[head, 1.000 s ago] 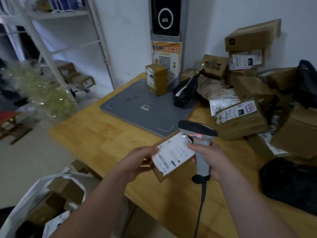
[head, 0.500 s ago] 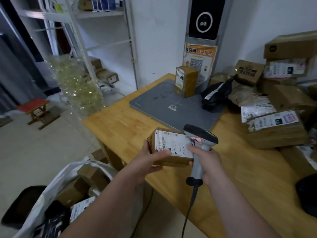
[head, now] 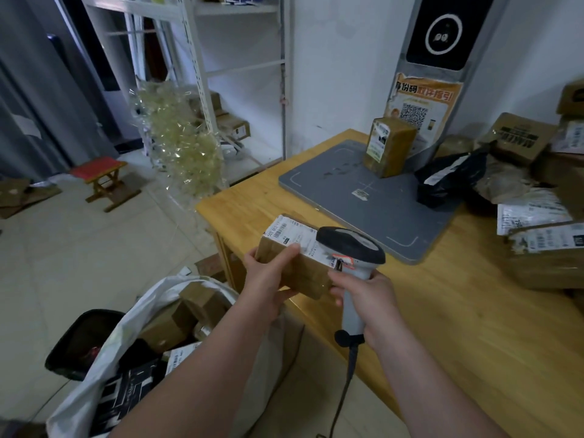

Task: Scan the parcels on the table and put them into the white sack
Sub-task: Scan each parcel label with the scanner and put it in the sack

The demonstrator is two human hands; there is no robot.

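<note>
Parcel (head: 289,263) at the middle of the frame is in my left hand (head: 268,279): a brown taped box with a white label on top. My thumb lies on its upper face by the label and my fingers curl under its near side, so the hand is closed round it. The box is held above the near left corner of the wooden table (head: 442,311).

My right hand (head: 369,298), just right of centre, is wrapped tight round the grey handle of the scanner (head: 350,245). Its black head overlaps the right end of the label; whether they touch I cannot tell. Its cable hangs toward the bottom edge.

At the lower left the white sack (head: 104,358) stands open on the floor, with several brown boxes and dark packets inside. A black bin (head: 79,336) is just beside it on the left.

Higher up, right of centre, a grey pad (head: 379,203) on the table carries 1 upright brown box (head: 390,147), and a black bag (head: 448,178) lies at the pad's right end. More labelled parcels (head: 537,235) are piled along the right edge of the frame. A red stool (head: 101,175) stands on the tiled floor at the left.
</note>
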